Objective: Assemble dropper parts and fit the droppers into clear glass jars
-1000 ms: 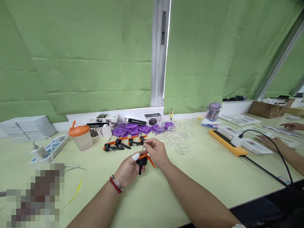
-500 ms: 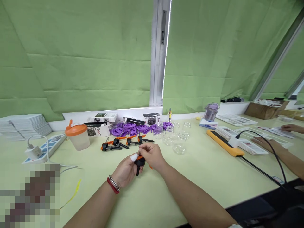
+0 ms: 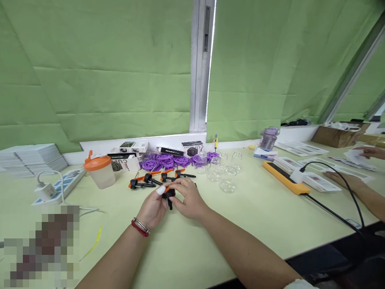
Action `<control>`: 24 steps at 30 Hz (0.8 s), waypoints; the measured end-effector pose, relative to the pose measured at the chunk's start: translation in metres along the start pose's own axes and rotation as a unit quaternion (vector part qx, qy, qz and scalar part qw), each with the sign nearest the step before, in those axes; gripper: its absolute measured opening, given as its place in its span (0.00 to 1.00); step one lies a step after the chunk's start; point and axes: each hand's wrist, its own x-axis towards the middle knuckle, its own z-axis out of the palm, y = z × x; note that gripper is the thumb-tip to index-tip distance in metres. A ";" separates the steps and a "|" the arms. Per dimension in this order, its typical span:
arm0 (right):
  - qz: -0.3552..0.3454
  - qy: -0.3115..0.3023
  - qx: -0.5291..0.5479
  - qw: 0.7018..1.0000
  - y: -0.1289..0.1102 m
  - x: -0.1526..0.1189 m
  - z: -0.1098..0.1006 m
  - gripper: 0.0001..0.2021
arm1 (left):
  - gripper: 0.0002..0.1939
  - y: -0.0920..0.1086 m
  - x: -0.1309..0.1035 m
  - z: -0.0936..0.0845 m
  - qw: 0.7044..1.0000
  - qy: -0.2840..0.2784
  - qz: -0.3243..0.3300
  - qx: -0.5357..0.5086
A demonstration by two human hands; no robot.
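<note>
Head view: a black-and-orange piece sits between the two hands, just above the near middle of the table, with its thin metal pin pointing down beside a short black stem. The step in hand looks like close two-handed work on this piece. To do it well, let the left hand keep the body firm and level while the right hand gives small, straight pressure; a sideways push could tilt the pin or let the round body turn.

As for the grip, the left hand holds the piece narrowly, its white-covered thumb on the near-left side at the top and its fingers curled beneath. The right hand closes in from the right, fingers laid over the far top and thumb against the near side, with little gap between them. Which exact surface those right fingertips press, I cannot tell, since the hand covers it.

Similar pieces lie just beyond, on the far left, with purple wheels behind them and clear cups to the right.
</note>
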 end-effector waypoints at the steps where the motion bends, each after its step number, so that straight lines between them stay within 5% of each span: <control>1: 0.025 0.014 -0.007 1.000 0.000 -0.002 0.002 0.10 | 0.13 0.004 0.000 0.000 1.000 0.015 0.004 -0.010; 4: 0.149 0.020 0.031 0.988 0.002 -0.007 0.015 0.06 | 0.13 0.014 -0.002 0.000 0.998 0.035 0.012 -0.043; 6: 0.215 -0.044 0.133 0.966 0.006 -0.010 0.024 0.08 | 0.14 0.016 -0.002 -0.001 0.997 0.033 0.013 -0.070; 9: 0.291 -0.147 0.319 0.890 0.012 -0.013 0.033 0.11 | 0.15 0.015 -0.002 -0.002 0.996 0.023 -0.014 -0.090; 12: 0.335 -0.152 0.384 0.846 0.018 -0.012 0.032 0.12 | 0.16 0.014 -0.001 -0.003 0.998 0.016 -0.032 -0.059; 19: 0.363 -0.195 0.361 0.837 0.023 -0.009 0.024 0.10 | 0.11 0.017 -0.004 -0.002 0.998 0.008 -0.013 0.061; 24: 0.327 -0.227 0.278 0.874 0.017 -0.011 0.020 0.07 | 0.15 0.010 -0.008 0.003 0.966 0.032 0.004 0.257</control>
